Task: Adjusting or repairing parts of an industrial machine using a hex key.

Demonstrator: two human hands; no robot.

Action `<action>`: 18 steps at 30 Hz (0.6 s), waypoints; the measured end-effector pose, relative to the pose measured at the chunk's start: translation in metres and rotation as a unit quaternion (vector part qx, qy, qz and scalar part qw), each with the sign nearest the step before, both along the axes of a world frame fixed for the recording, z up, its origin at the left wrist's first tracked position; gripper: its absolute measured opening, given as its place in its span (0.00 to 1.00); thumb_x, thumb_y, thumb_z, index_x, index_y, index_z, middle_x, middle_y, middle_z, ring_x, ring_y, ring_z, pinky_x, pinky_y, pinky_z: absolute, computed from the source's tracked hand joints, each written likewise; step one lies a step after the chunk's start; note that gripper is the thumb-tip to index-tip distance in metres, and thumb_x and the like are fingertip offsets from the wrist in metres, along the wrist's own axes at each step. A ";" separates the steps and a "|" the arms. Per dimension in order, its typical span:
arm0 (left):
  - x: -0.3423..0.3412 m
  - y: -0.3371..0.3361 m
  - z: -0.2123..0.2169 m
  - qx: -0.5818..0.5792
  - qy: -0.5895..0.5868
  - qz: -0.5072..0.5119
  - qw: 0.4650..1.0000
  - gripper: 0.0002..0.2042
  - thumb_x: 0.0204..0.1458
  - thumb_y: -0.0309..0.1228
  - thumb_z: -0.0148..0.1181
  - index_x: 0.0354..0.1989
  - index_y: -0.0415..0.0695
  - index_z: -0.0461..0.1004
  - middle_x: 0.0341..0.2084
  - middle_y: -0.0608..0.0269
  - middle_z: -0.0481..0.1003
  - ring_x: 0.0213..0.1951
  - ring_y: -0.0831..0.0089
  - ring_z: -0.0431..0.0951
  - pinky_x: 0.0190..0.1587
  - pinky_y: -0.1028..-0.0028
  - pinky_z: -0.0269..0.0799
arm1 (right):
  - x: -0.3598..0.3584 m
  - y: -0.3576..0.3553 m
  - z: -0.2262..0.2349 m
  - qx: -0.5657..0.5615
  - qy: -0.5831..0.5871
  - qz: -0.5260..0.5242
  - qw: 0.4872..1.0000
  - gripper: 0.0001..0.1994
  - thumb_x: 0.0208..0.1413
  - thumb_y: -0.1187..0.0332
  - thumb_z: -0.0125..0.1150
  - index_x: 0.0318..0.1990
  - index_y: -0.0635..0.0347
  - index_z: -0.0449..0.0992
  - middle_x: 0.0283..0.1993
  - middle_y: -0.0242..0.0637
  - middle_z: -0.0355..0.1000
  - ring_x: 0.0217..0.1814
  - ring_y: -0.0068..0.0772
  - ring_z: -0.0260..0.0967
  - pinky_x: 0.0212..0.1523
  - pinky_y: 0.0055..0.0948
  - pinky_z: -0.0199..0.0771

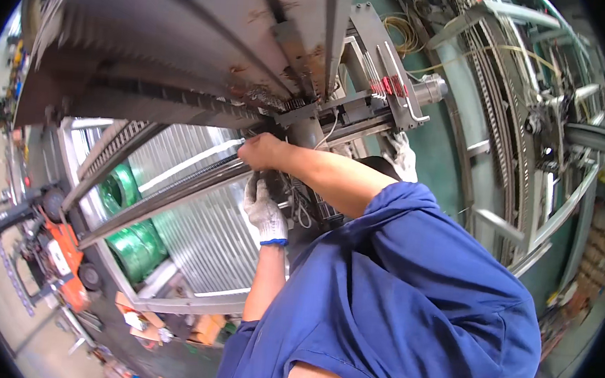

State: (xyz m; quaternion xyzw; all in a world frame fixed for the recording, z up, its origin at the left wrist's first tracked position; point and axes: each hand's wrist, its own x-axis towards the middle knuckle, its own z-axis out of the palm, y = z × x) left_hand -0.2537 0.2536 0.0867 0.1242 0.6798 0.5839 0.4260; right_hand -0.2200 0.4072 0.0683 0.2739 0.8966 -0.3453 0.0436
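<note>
My right hand [260, 151] is bare and reaches across to the left, its fingers curled at the end of a dark metal rail [197, 176] beneath a large metal panel [186, 45]. What those fingers hold is hidden. Just below it is my left hand [265, 213], in a white knit work glove with a blue cuff. Its fingers point up toward the rail's underside, spread a little, and I see nothing held in them. Thin cables [302, 210] hang in a loop beside the gloved hand. Farther right, a white glove [402, 158] shows by the machine; whether a hand fills it I cannot tell.
Left of my hands, a framed ribbed metal surface [201, 252] spans the machine, with green wrapped rolls [135, 250] beside it. An orange and black vehicle [62, 259] stands at far left. A bracket with red fittings [390, 86] and conveyor rails [496, 119] lie to the right.
</note>
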 end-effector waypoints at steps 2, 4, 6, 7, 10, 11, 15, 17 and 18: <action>0.002 0.013 0.019 -0.012 0.032 -0.038 0.999 0.17 0.64 0.28 0.55 0.58 0.33 0.71 0.47 0.56 0.78 0.46 0.70 0.80 0.49 0.72 0.76 | 0.007 -0.001 0.006 0.029 -0.005 -0.024 0.999 0.15 0.50 0.74 0.57 0.46 0.63 0.79 0.36 0.51 0.79 0.43 0.53 0.80 0.44 0.47 0.79; -0.004 0.013 0.027 0.001 0.033 -0.051 0.998 0.17 0.64 0.28 0.54 0.59 0.33 0.70 0.48 0.54 0.78 0.47 0.69 0.79 0.51 0.70 0.76 | 0.038 -0.009 0.043 0.003 0.124 -0.120 0.985 0.14 0.53 0.73 0.56 0.48 0.62 0.76 0.34 0.52 0.78 0.41 0.57 0.78 0.41 0.51 0.77; -0.003 0.016 0.020 0.023 0.053 -0.081 0.995 0.17 0.64 0.27 0.54 0.60 0.33 0.69 0.49 0.53 0.77 0.48 0.68 0.79 0.53 0.69 0.76 | 0.081 -0.023 0.061 -0.063 0.246 -0.220 0.942 0.11 0.56 0.69 0.57 0.46 0.62 0.74 0.33 0.51 0.77 0.40 0.59 0.77 0.39 0.56 0.74; -0.002 0.018 0.018 0.021 0.080 -0.122 0.989 0.17 0.64 0.26 0.53 0.60 0.33 0.69 0.48 0.52 0.78 0.45 0.67 0.80 0.50 0.68 0.78 | 0.105 -0.028 0.066 -0.075 0.277 -0.250 0.925 0.09 0.57 0.69 0.59 0.44 0.61 0.73 0.35 0.51 0.76 0.41 0.59 0.75 0.41 0.53 0.73; 0.014 0.026 0.026 -0.032 0.175 -0.214 0.960 0.18 0.65 0.26 0.53 0.61 0.33 0.68 0.47 0.52 0.79 0.45 0.68 0.80 0.49 0.70 0.78 | 0.183 -0.035 0.069 0.012 0.319 -0.331 0.888 0.07 0.55 0.73 0.63 0.40 0.62 0.74 0.37 0.46 0.73 0.43 0.50 0.73 0.41 0.44 0.74; 0.017 0.026 0.021 -0.043 0.194 -0.238 0.951 0.18 0.65 0.26 0.53 0.61 0.33 0.67 0.48 0.52 0.78 0.46 0.69 0.80 0.49 0.71 0.77 | 0.202 -0.041 0.060 -0.026 0.356 -0.411 0.839 0.06 0.56 0.77 0.60 0.41 0.63 0.75 0.36 0.40 0.73 0.40 0.38 0.73 0.40 0.35 0.75; 0.044 0.027 0.018 -0.008 0.320 -0.313 0.894 0.18 0.63 0.26 0.55 0.59 0.34 0.68 0.51 0.51 0.76 0.51 0.65 0.77 0.57 0.67 0.71 | 0.270 -0.057 0.021 -0.293 0.441 -0.567 0.632 0.04 0.61 0.77 0.56 0.41 0.62 0.75 0.36 0.30 0.74 0.37 0.20 0.74 0.41 0.25 0.78; 0.059 0.034 0.022 -0.013 0.442 -0.360 0.821 0.17 0.61 0.26 0.56 0.58 0.37 0.70 0.52 0.51 0.74 0.53 0.61 0.76 0.58 0.65 0.70 | 0.280 -0.066 0.004 -0.352 0.510 -0.597 0.510 0.03 0.62 0.77 0.55 0.39 0.64 0.75 0.37 0.34 0.75 0.37 0.24 0.76 0.40 0.28 0.82; 0.062 0.040 0.027 -0.010 0.491 -0.395 0.777 0.18 0.60 0.28 0.58 0.58 0.39 0.71 0.52 0.49 0.73 0.55 0.57 0.74 0.59 0.63 0.69 | 0.279 -0.070 -0.013 -0.361 0.529 -0.594 0.488 0.03 0.62 0.76 0.55 0.39 0.64 0.76 0.38 0.34 0.75 0.38 0.24 0.76 0.41 0.28 0.82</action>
